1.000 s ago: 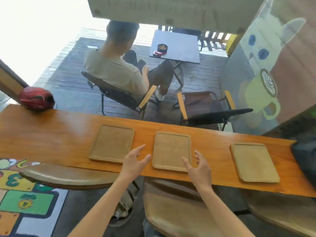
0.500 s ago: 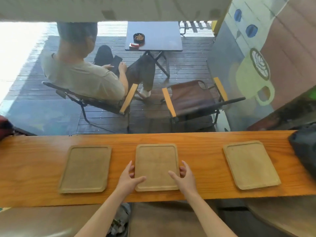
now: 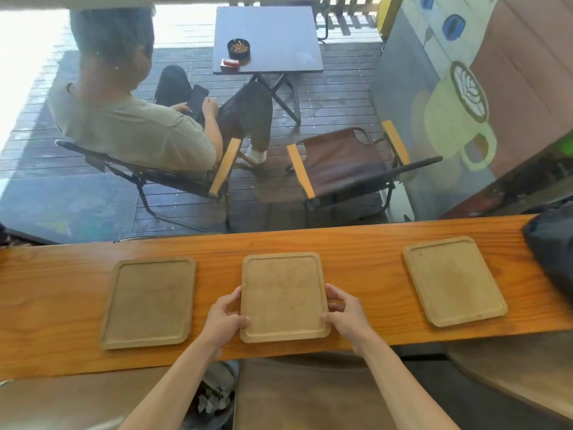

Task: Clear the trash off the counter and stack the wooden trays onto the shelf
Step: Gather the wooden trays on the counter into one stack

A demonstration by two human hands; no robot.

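Three bare wooden trays lie flat in a row on the long orange wooden counter [image 3: 46,290]. The middle tray [image 3: 283,293] is gripped at both near side edges: my left hand [image 3: 224,321] pinches its left edge with the thumb on the rim, and my right hand [image 3: 344,315] does the same on its right edge. The left tray [image 3: 148,302] and the right tray [image 3: 452,279] lie untouched, each about a hand's width from the middle one. No trash shows on the counter top.
A dark bag [image 3: 552,246] rests on the counter's far right end. Brown stool seats [image 3: 304,395] stand under the near edge, with crumpled paper in a bin [image 3: 214,398] below. Behind the window a person sits in a folding chair [image 3: 148,178] beside an empty chair [image 3: 344,166] and small table [image 3: 268,38].
Both hands came down from hovering over the counter's near edge and closed on the middle tray's side edges. My view tilted down toward the counter.
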